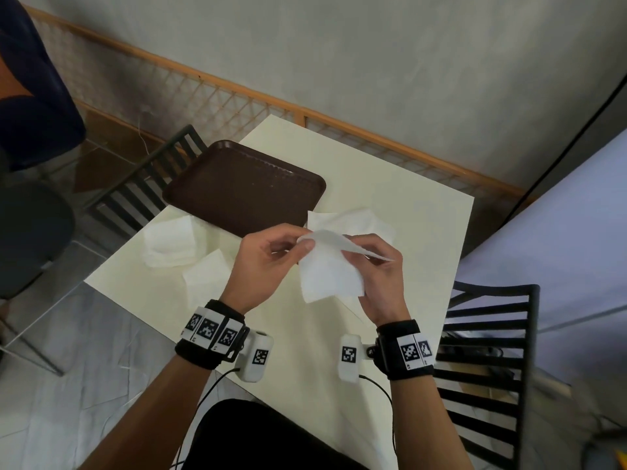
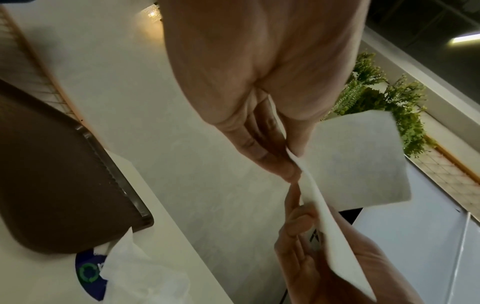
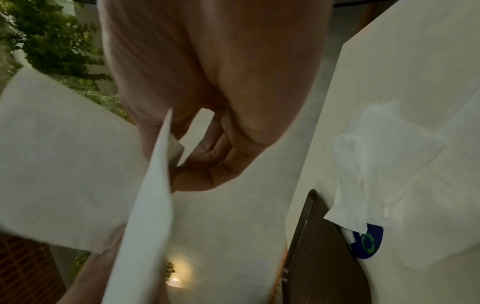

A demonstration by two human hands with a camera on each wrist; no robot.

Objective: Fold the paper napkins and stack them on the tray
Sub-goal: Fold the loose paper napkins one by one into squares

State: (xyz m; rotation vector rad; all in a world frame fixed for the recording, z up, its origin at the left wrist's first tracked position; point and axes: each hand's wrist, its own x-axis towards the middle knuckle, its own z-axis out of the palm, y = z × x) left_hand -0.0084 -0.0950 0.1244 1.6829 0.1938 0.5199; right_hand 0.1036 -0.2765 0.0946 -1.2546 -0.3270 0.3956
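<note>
I am looking down at a cream square table (image 1: 400,212), set corner-on to me. The brown plastic tray (image 1: 244,186) is lying on its far left part, bare inside, its long axis running from near left to far right. A loose pile of white napkins (image 1: 171,244) is sitting just beside the tray's near left edge, another napkin (image 1: 207,276) is lying flat nearer me, and more napkins (image 1: 359,220) are lying by the tray's right corner. I am holding one paper napkin (image 1: 327,271) above the table between both hands: its top flap is bending over toward the right, and its long axis is running from the far pinched edge down toward me. My left hand (image 1: 268,262) is pinching the top edge between thumb and fingertips. My right hand (image 1: 381,274) is pinching the folded flap, fingers curled on it.
</note>
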